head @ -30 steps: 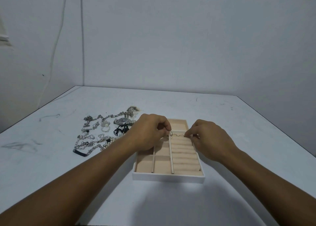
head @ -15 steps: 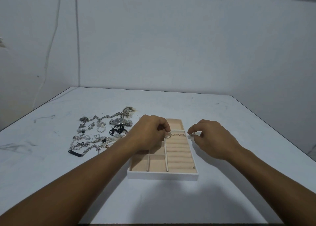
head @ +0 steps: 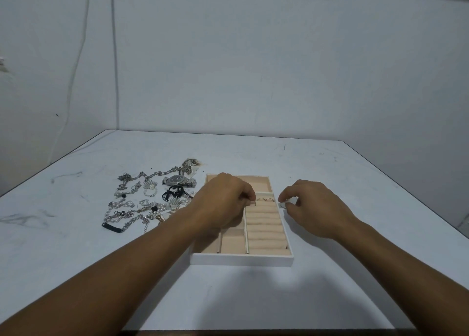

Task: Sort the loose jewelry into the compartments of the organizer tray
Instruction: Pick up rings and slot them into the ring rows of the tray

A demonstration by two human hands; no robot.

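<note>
The organizer tray [head: 242,258], white-rimmed with beige lining, lies in the middle of the table. My left hand [head: 223,203] rests over its left compartments, thumb and forefinger pinched on a small ring [head: 253,203] at the top of the ring rolls. Two thin rings [head: 265,199] sit in the first slot of the rolls [head: 265,224]. My right hand [head: 313,206] is beside the tray, its fingertips pinching the right rim. The loose jewelry pile [head: 137,208] of silver chains and pearls lies to the left of the tray.
A silver wristwatch [head: 179,180] and a black piece [head: 173,192] lie near the tray's far left corner. The white table [head: 355,183] meets grey walls at the back. A cable [head: 115,56] hangs down the wall.
My right hand has drawn away from the ring rolls to the tray's right rim. My left hand stays pinched at the top of the rolls.
</note>
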